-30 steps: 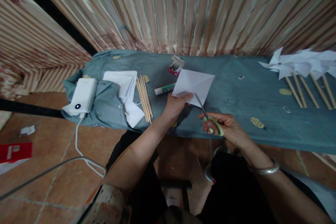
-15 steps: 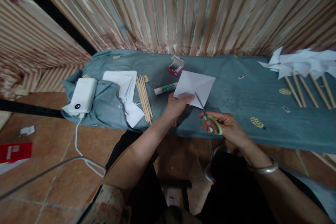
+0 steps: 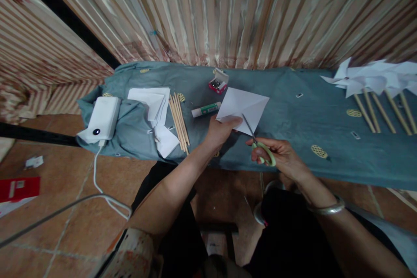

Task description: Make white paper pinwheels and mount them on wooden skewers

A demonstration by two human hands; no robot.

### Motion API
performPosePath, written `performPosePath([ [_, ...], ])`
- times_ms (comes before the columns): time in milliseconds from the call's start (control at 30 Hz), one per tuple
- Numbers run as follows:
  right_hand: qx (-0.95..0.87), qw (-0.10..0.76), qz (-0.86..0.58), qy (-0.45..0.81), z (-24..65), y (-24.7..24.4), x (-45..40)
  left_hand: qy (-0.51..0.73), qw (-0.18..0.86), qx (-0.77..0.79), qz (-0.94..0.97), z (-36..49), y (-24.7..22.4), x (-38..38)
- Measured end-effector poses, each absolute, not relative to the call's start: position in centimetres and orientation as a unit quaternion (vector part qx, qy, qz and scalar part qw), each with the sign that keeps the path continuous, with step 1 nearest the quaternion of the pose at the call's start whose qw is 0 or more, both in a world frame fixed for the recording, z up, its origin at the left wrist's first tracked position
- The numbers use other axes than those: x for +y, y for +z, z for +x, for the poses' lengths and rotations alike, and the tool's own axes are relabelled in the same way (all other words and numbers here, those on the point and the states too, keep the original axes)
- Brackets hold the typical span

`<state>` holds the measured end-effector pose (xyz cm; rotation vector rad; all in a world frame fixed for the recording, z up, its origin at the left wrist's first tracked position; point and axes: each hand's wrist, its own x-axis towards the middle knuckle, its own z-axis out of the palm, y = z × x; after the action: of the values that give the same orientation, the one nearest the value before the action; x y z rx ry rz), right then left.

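A square sheet of white paper (image 3: 245,103) with creases is pinched in my left hand (image 3: 221,130), thumb on top near its lower edge. My right hand (image 3: 283,156) grips green-handled scissors (image 3: 264,153), fingers in the loops. The scissors' blade lies over the lower corner of the paper, its tip close to my left thumb. Just left of the paper lies a glue stick (image 3: 206,109). Behind it stands an open small red box (image 3: 218,84) of metal pins or tacks.
Wooden sticks (image 3: 179,121) and loose white papers (image 3: 153,100) lie to the left, beside a white power bank (image 3: 103,117) with a cable. Several white paper pinwheels (image 3: 368,79) on sticks rest at the far right. Everything sits on a blue-green cloth (image 3: 286,113); a striped curtain (image 3: 221,17) hangs behind.
The paper and my left hand have shifted very slightly to the right. The scissors stay in almost the same place at the paper's lower corner.
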<state>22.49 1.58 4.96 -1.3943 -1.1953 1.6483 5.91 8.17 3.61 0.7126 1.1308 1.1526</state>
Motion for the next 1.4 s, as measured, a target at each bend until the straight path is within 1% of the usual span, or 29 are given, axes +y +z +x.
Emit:
performPosePath([
  [300, -0.445, 0.346, -0.534, 0.63, 22.27, 4.66, 1.5, 0.499, 0.636, 0.498, 0.315, 5.8, 3.52, 8.08],
  [1100, -0.44, 0.345, -0.533, 0.635, 22.15, 4.62, 1.59, 0.489, 0.634, 0.504, 0.324, 5.83, 3.63, 7.96],
  [1400, -0.436, 0.358, -0.54, 0.625, 21.98, 4.44, 1.5, 0.497, 0.631, 0.501, 0.323, 5.77, 3.53, 8.05],
])
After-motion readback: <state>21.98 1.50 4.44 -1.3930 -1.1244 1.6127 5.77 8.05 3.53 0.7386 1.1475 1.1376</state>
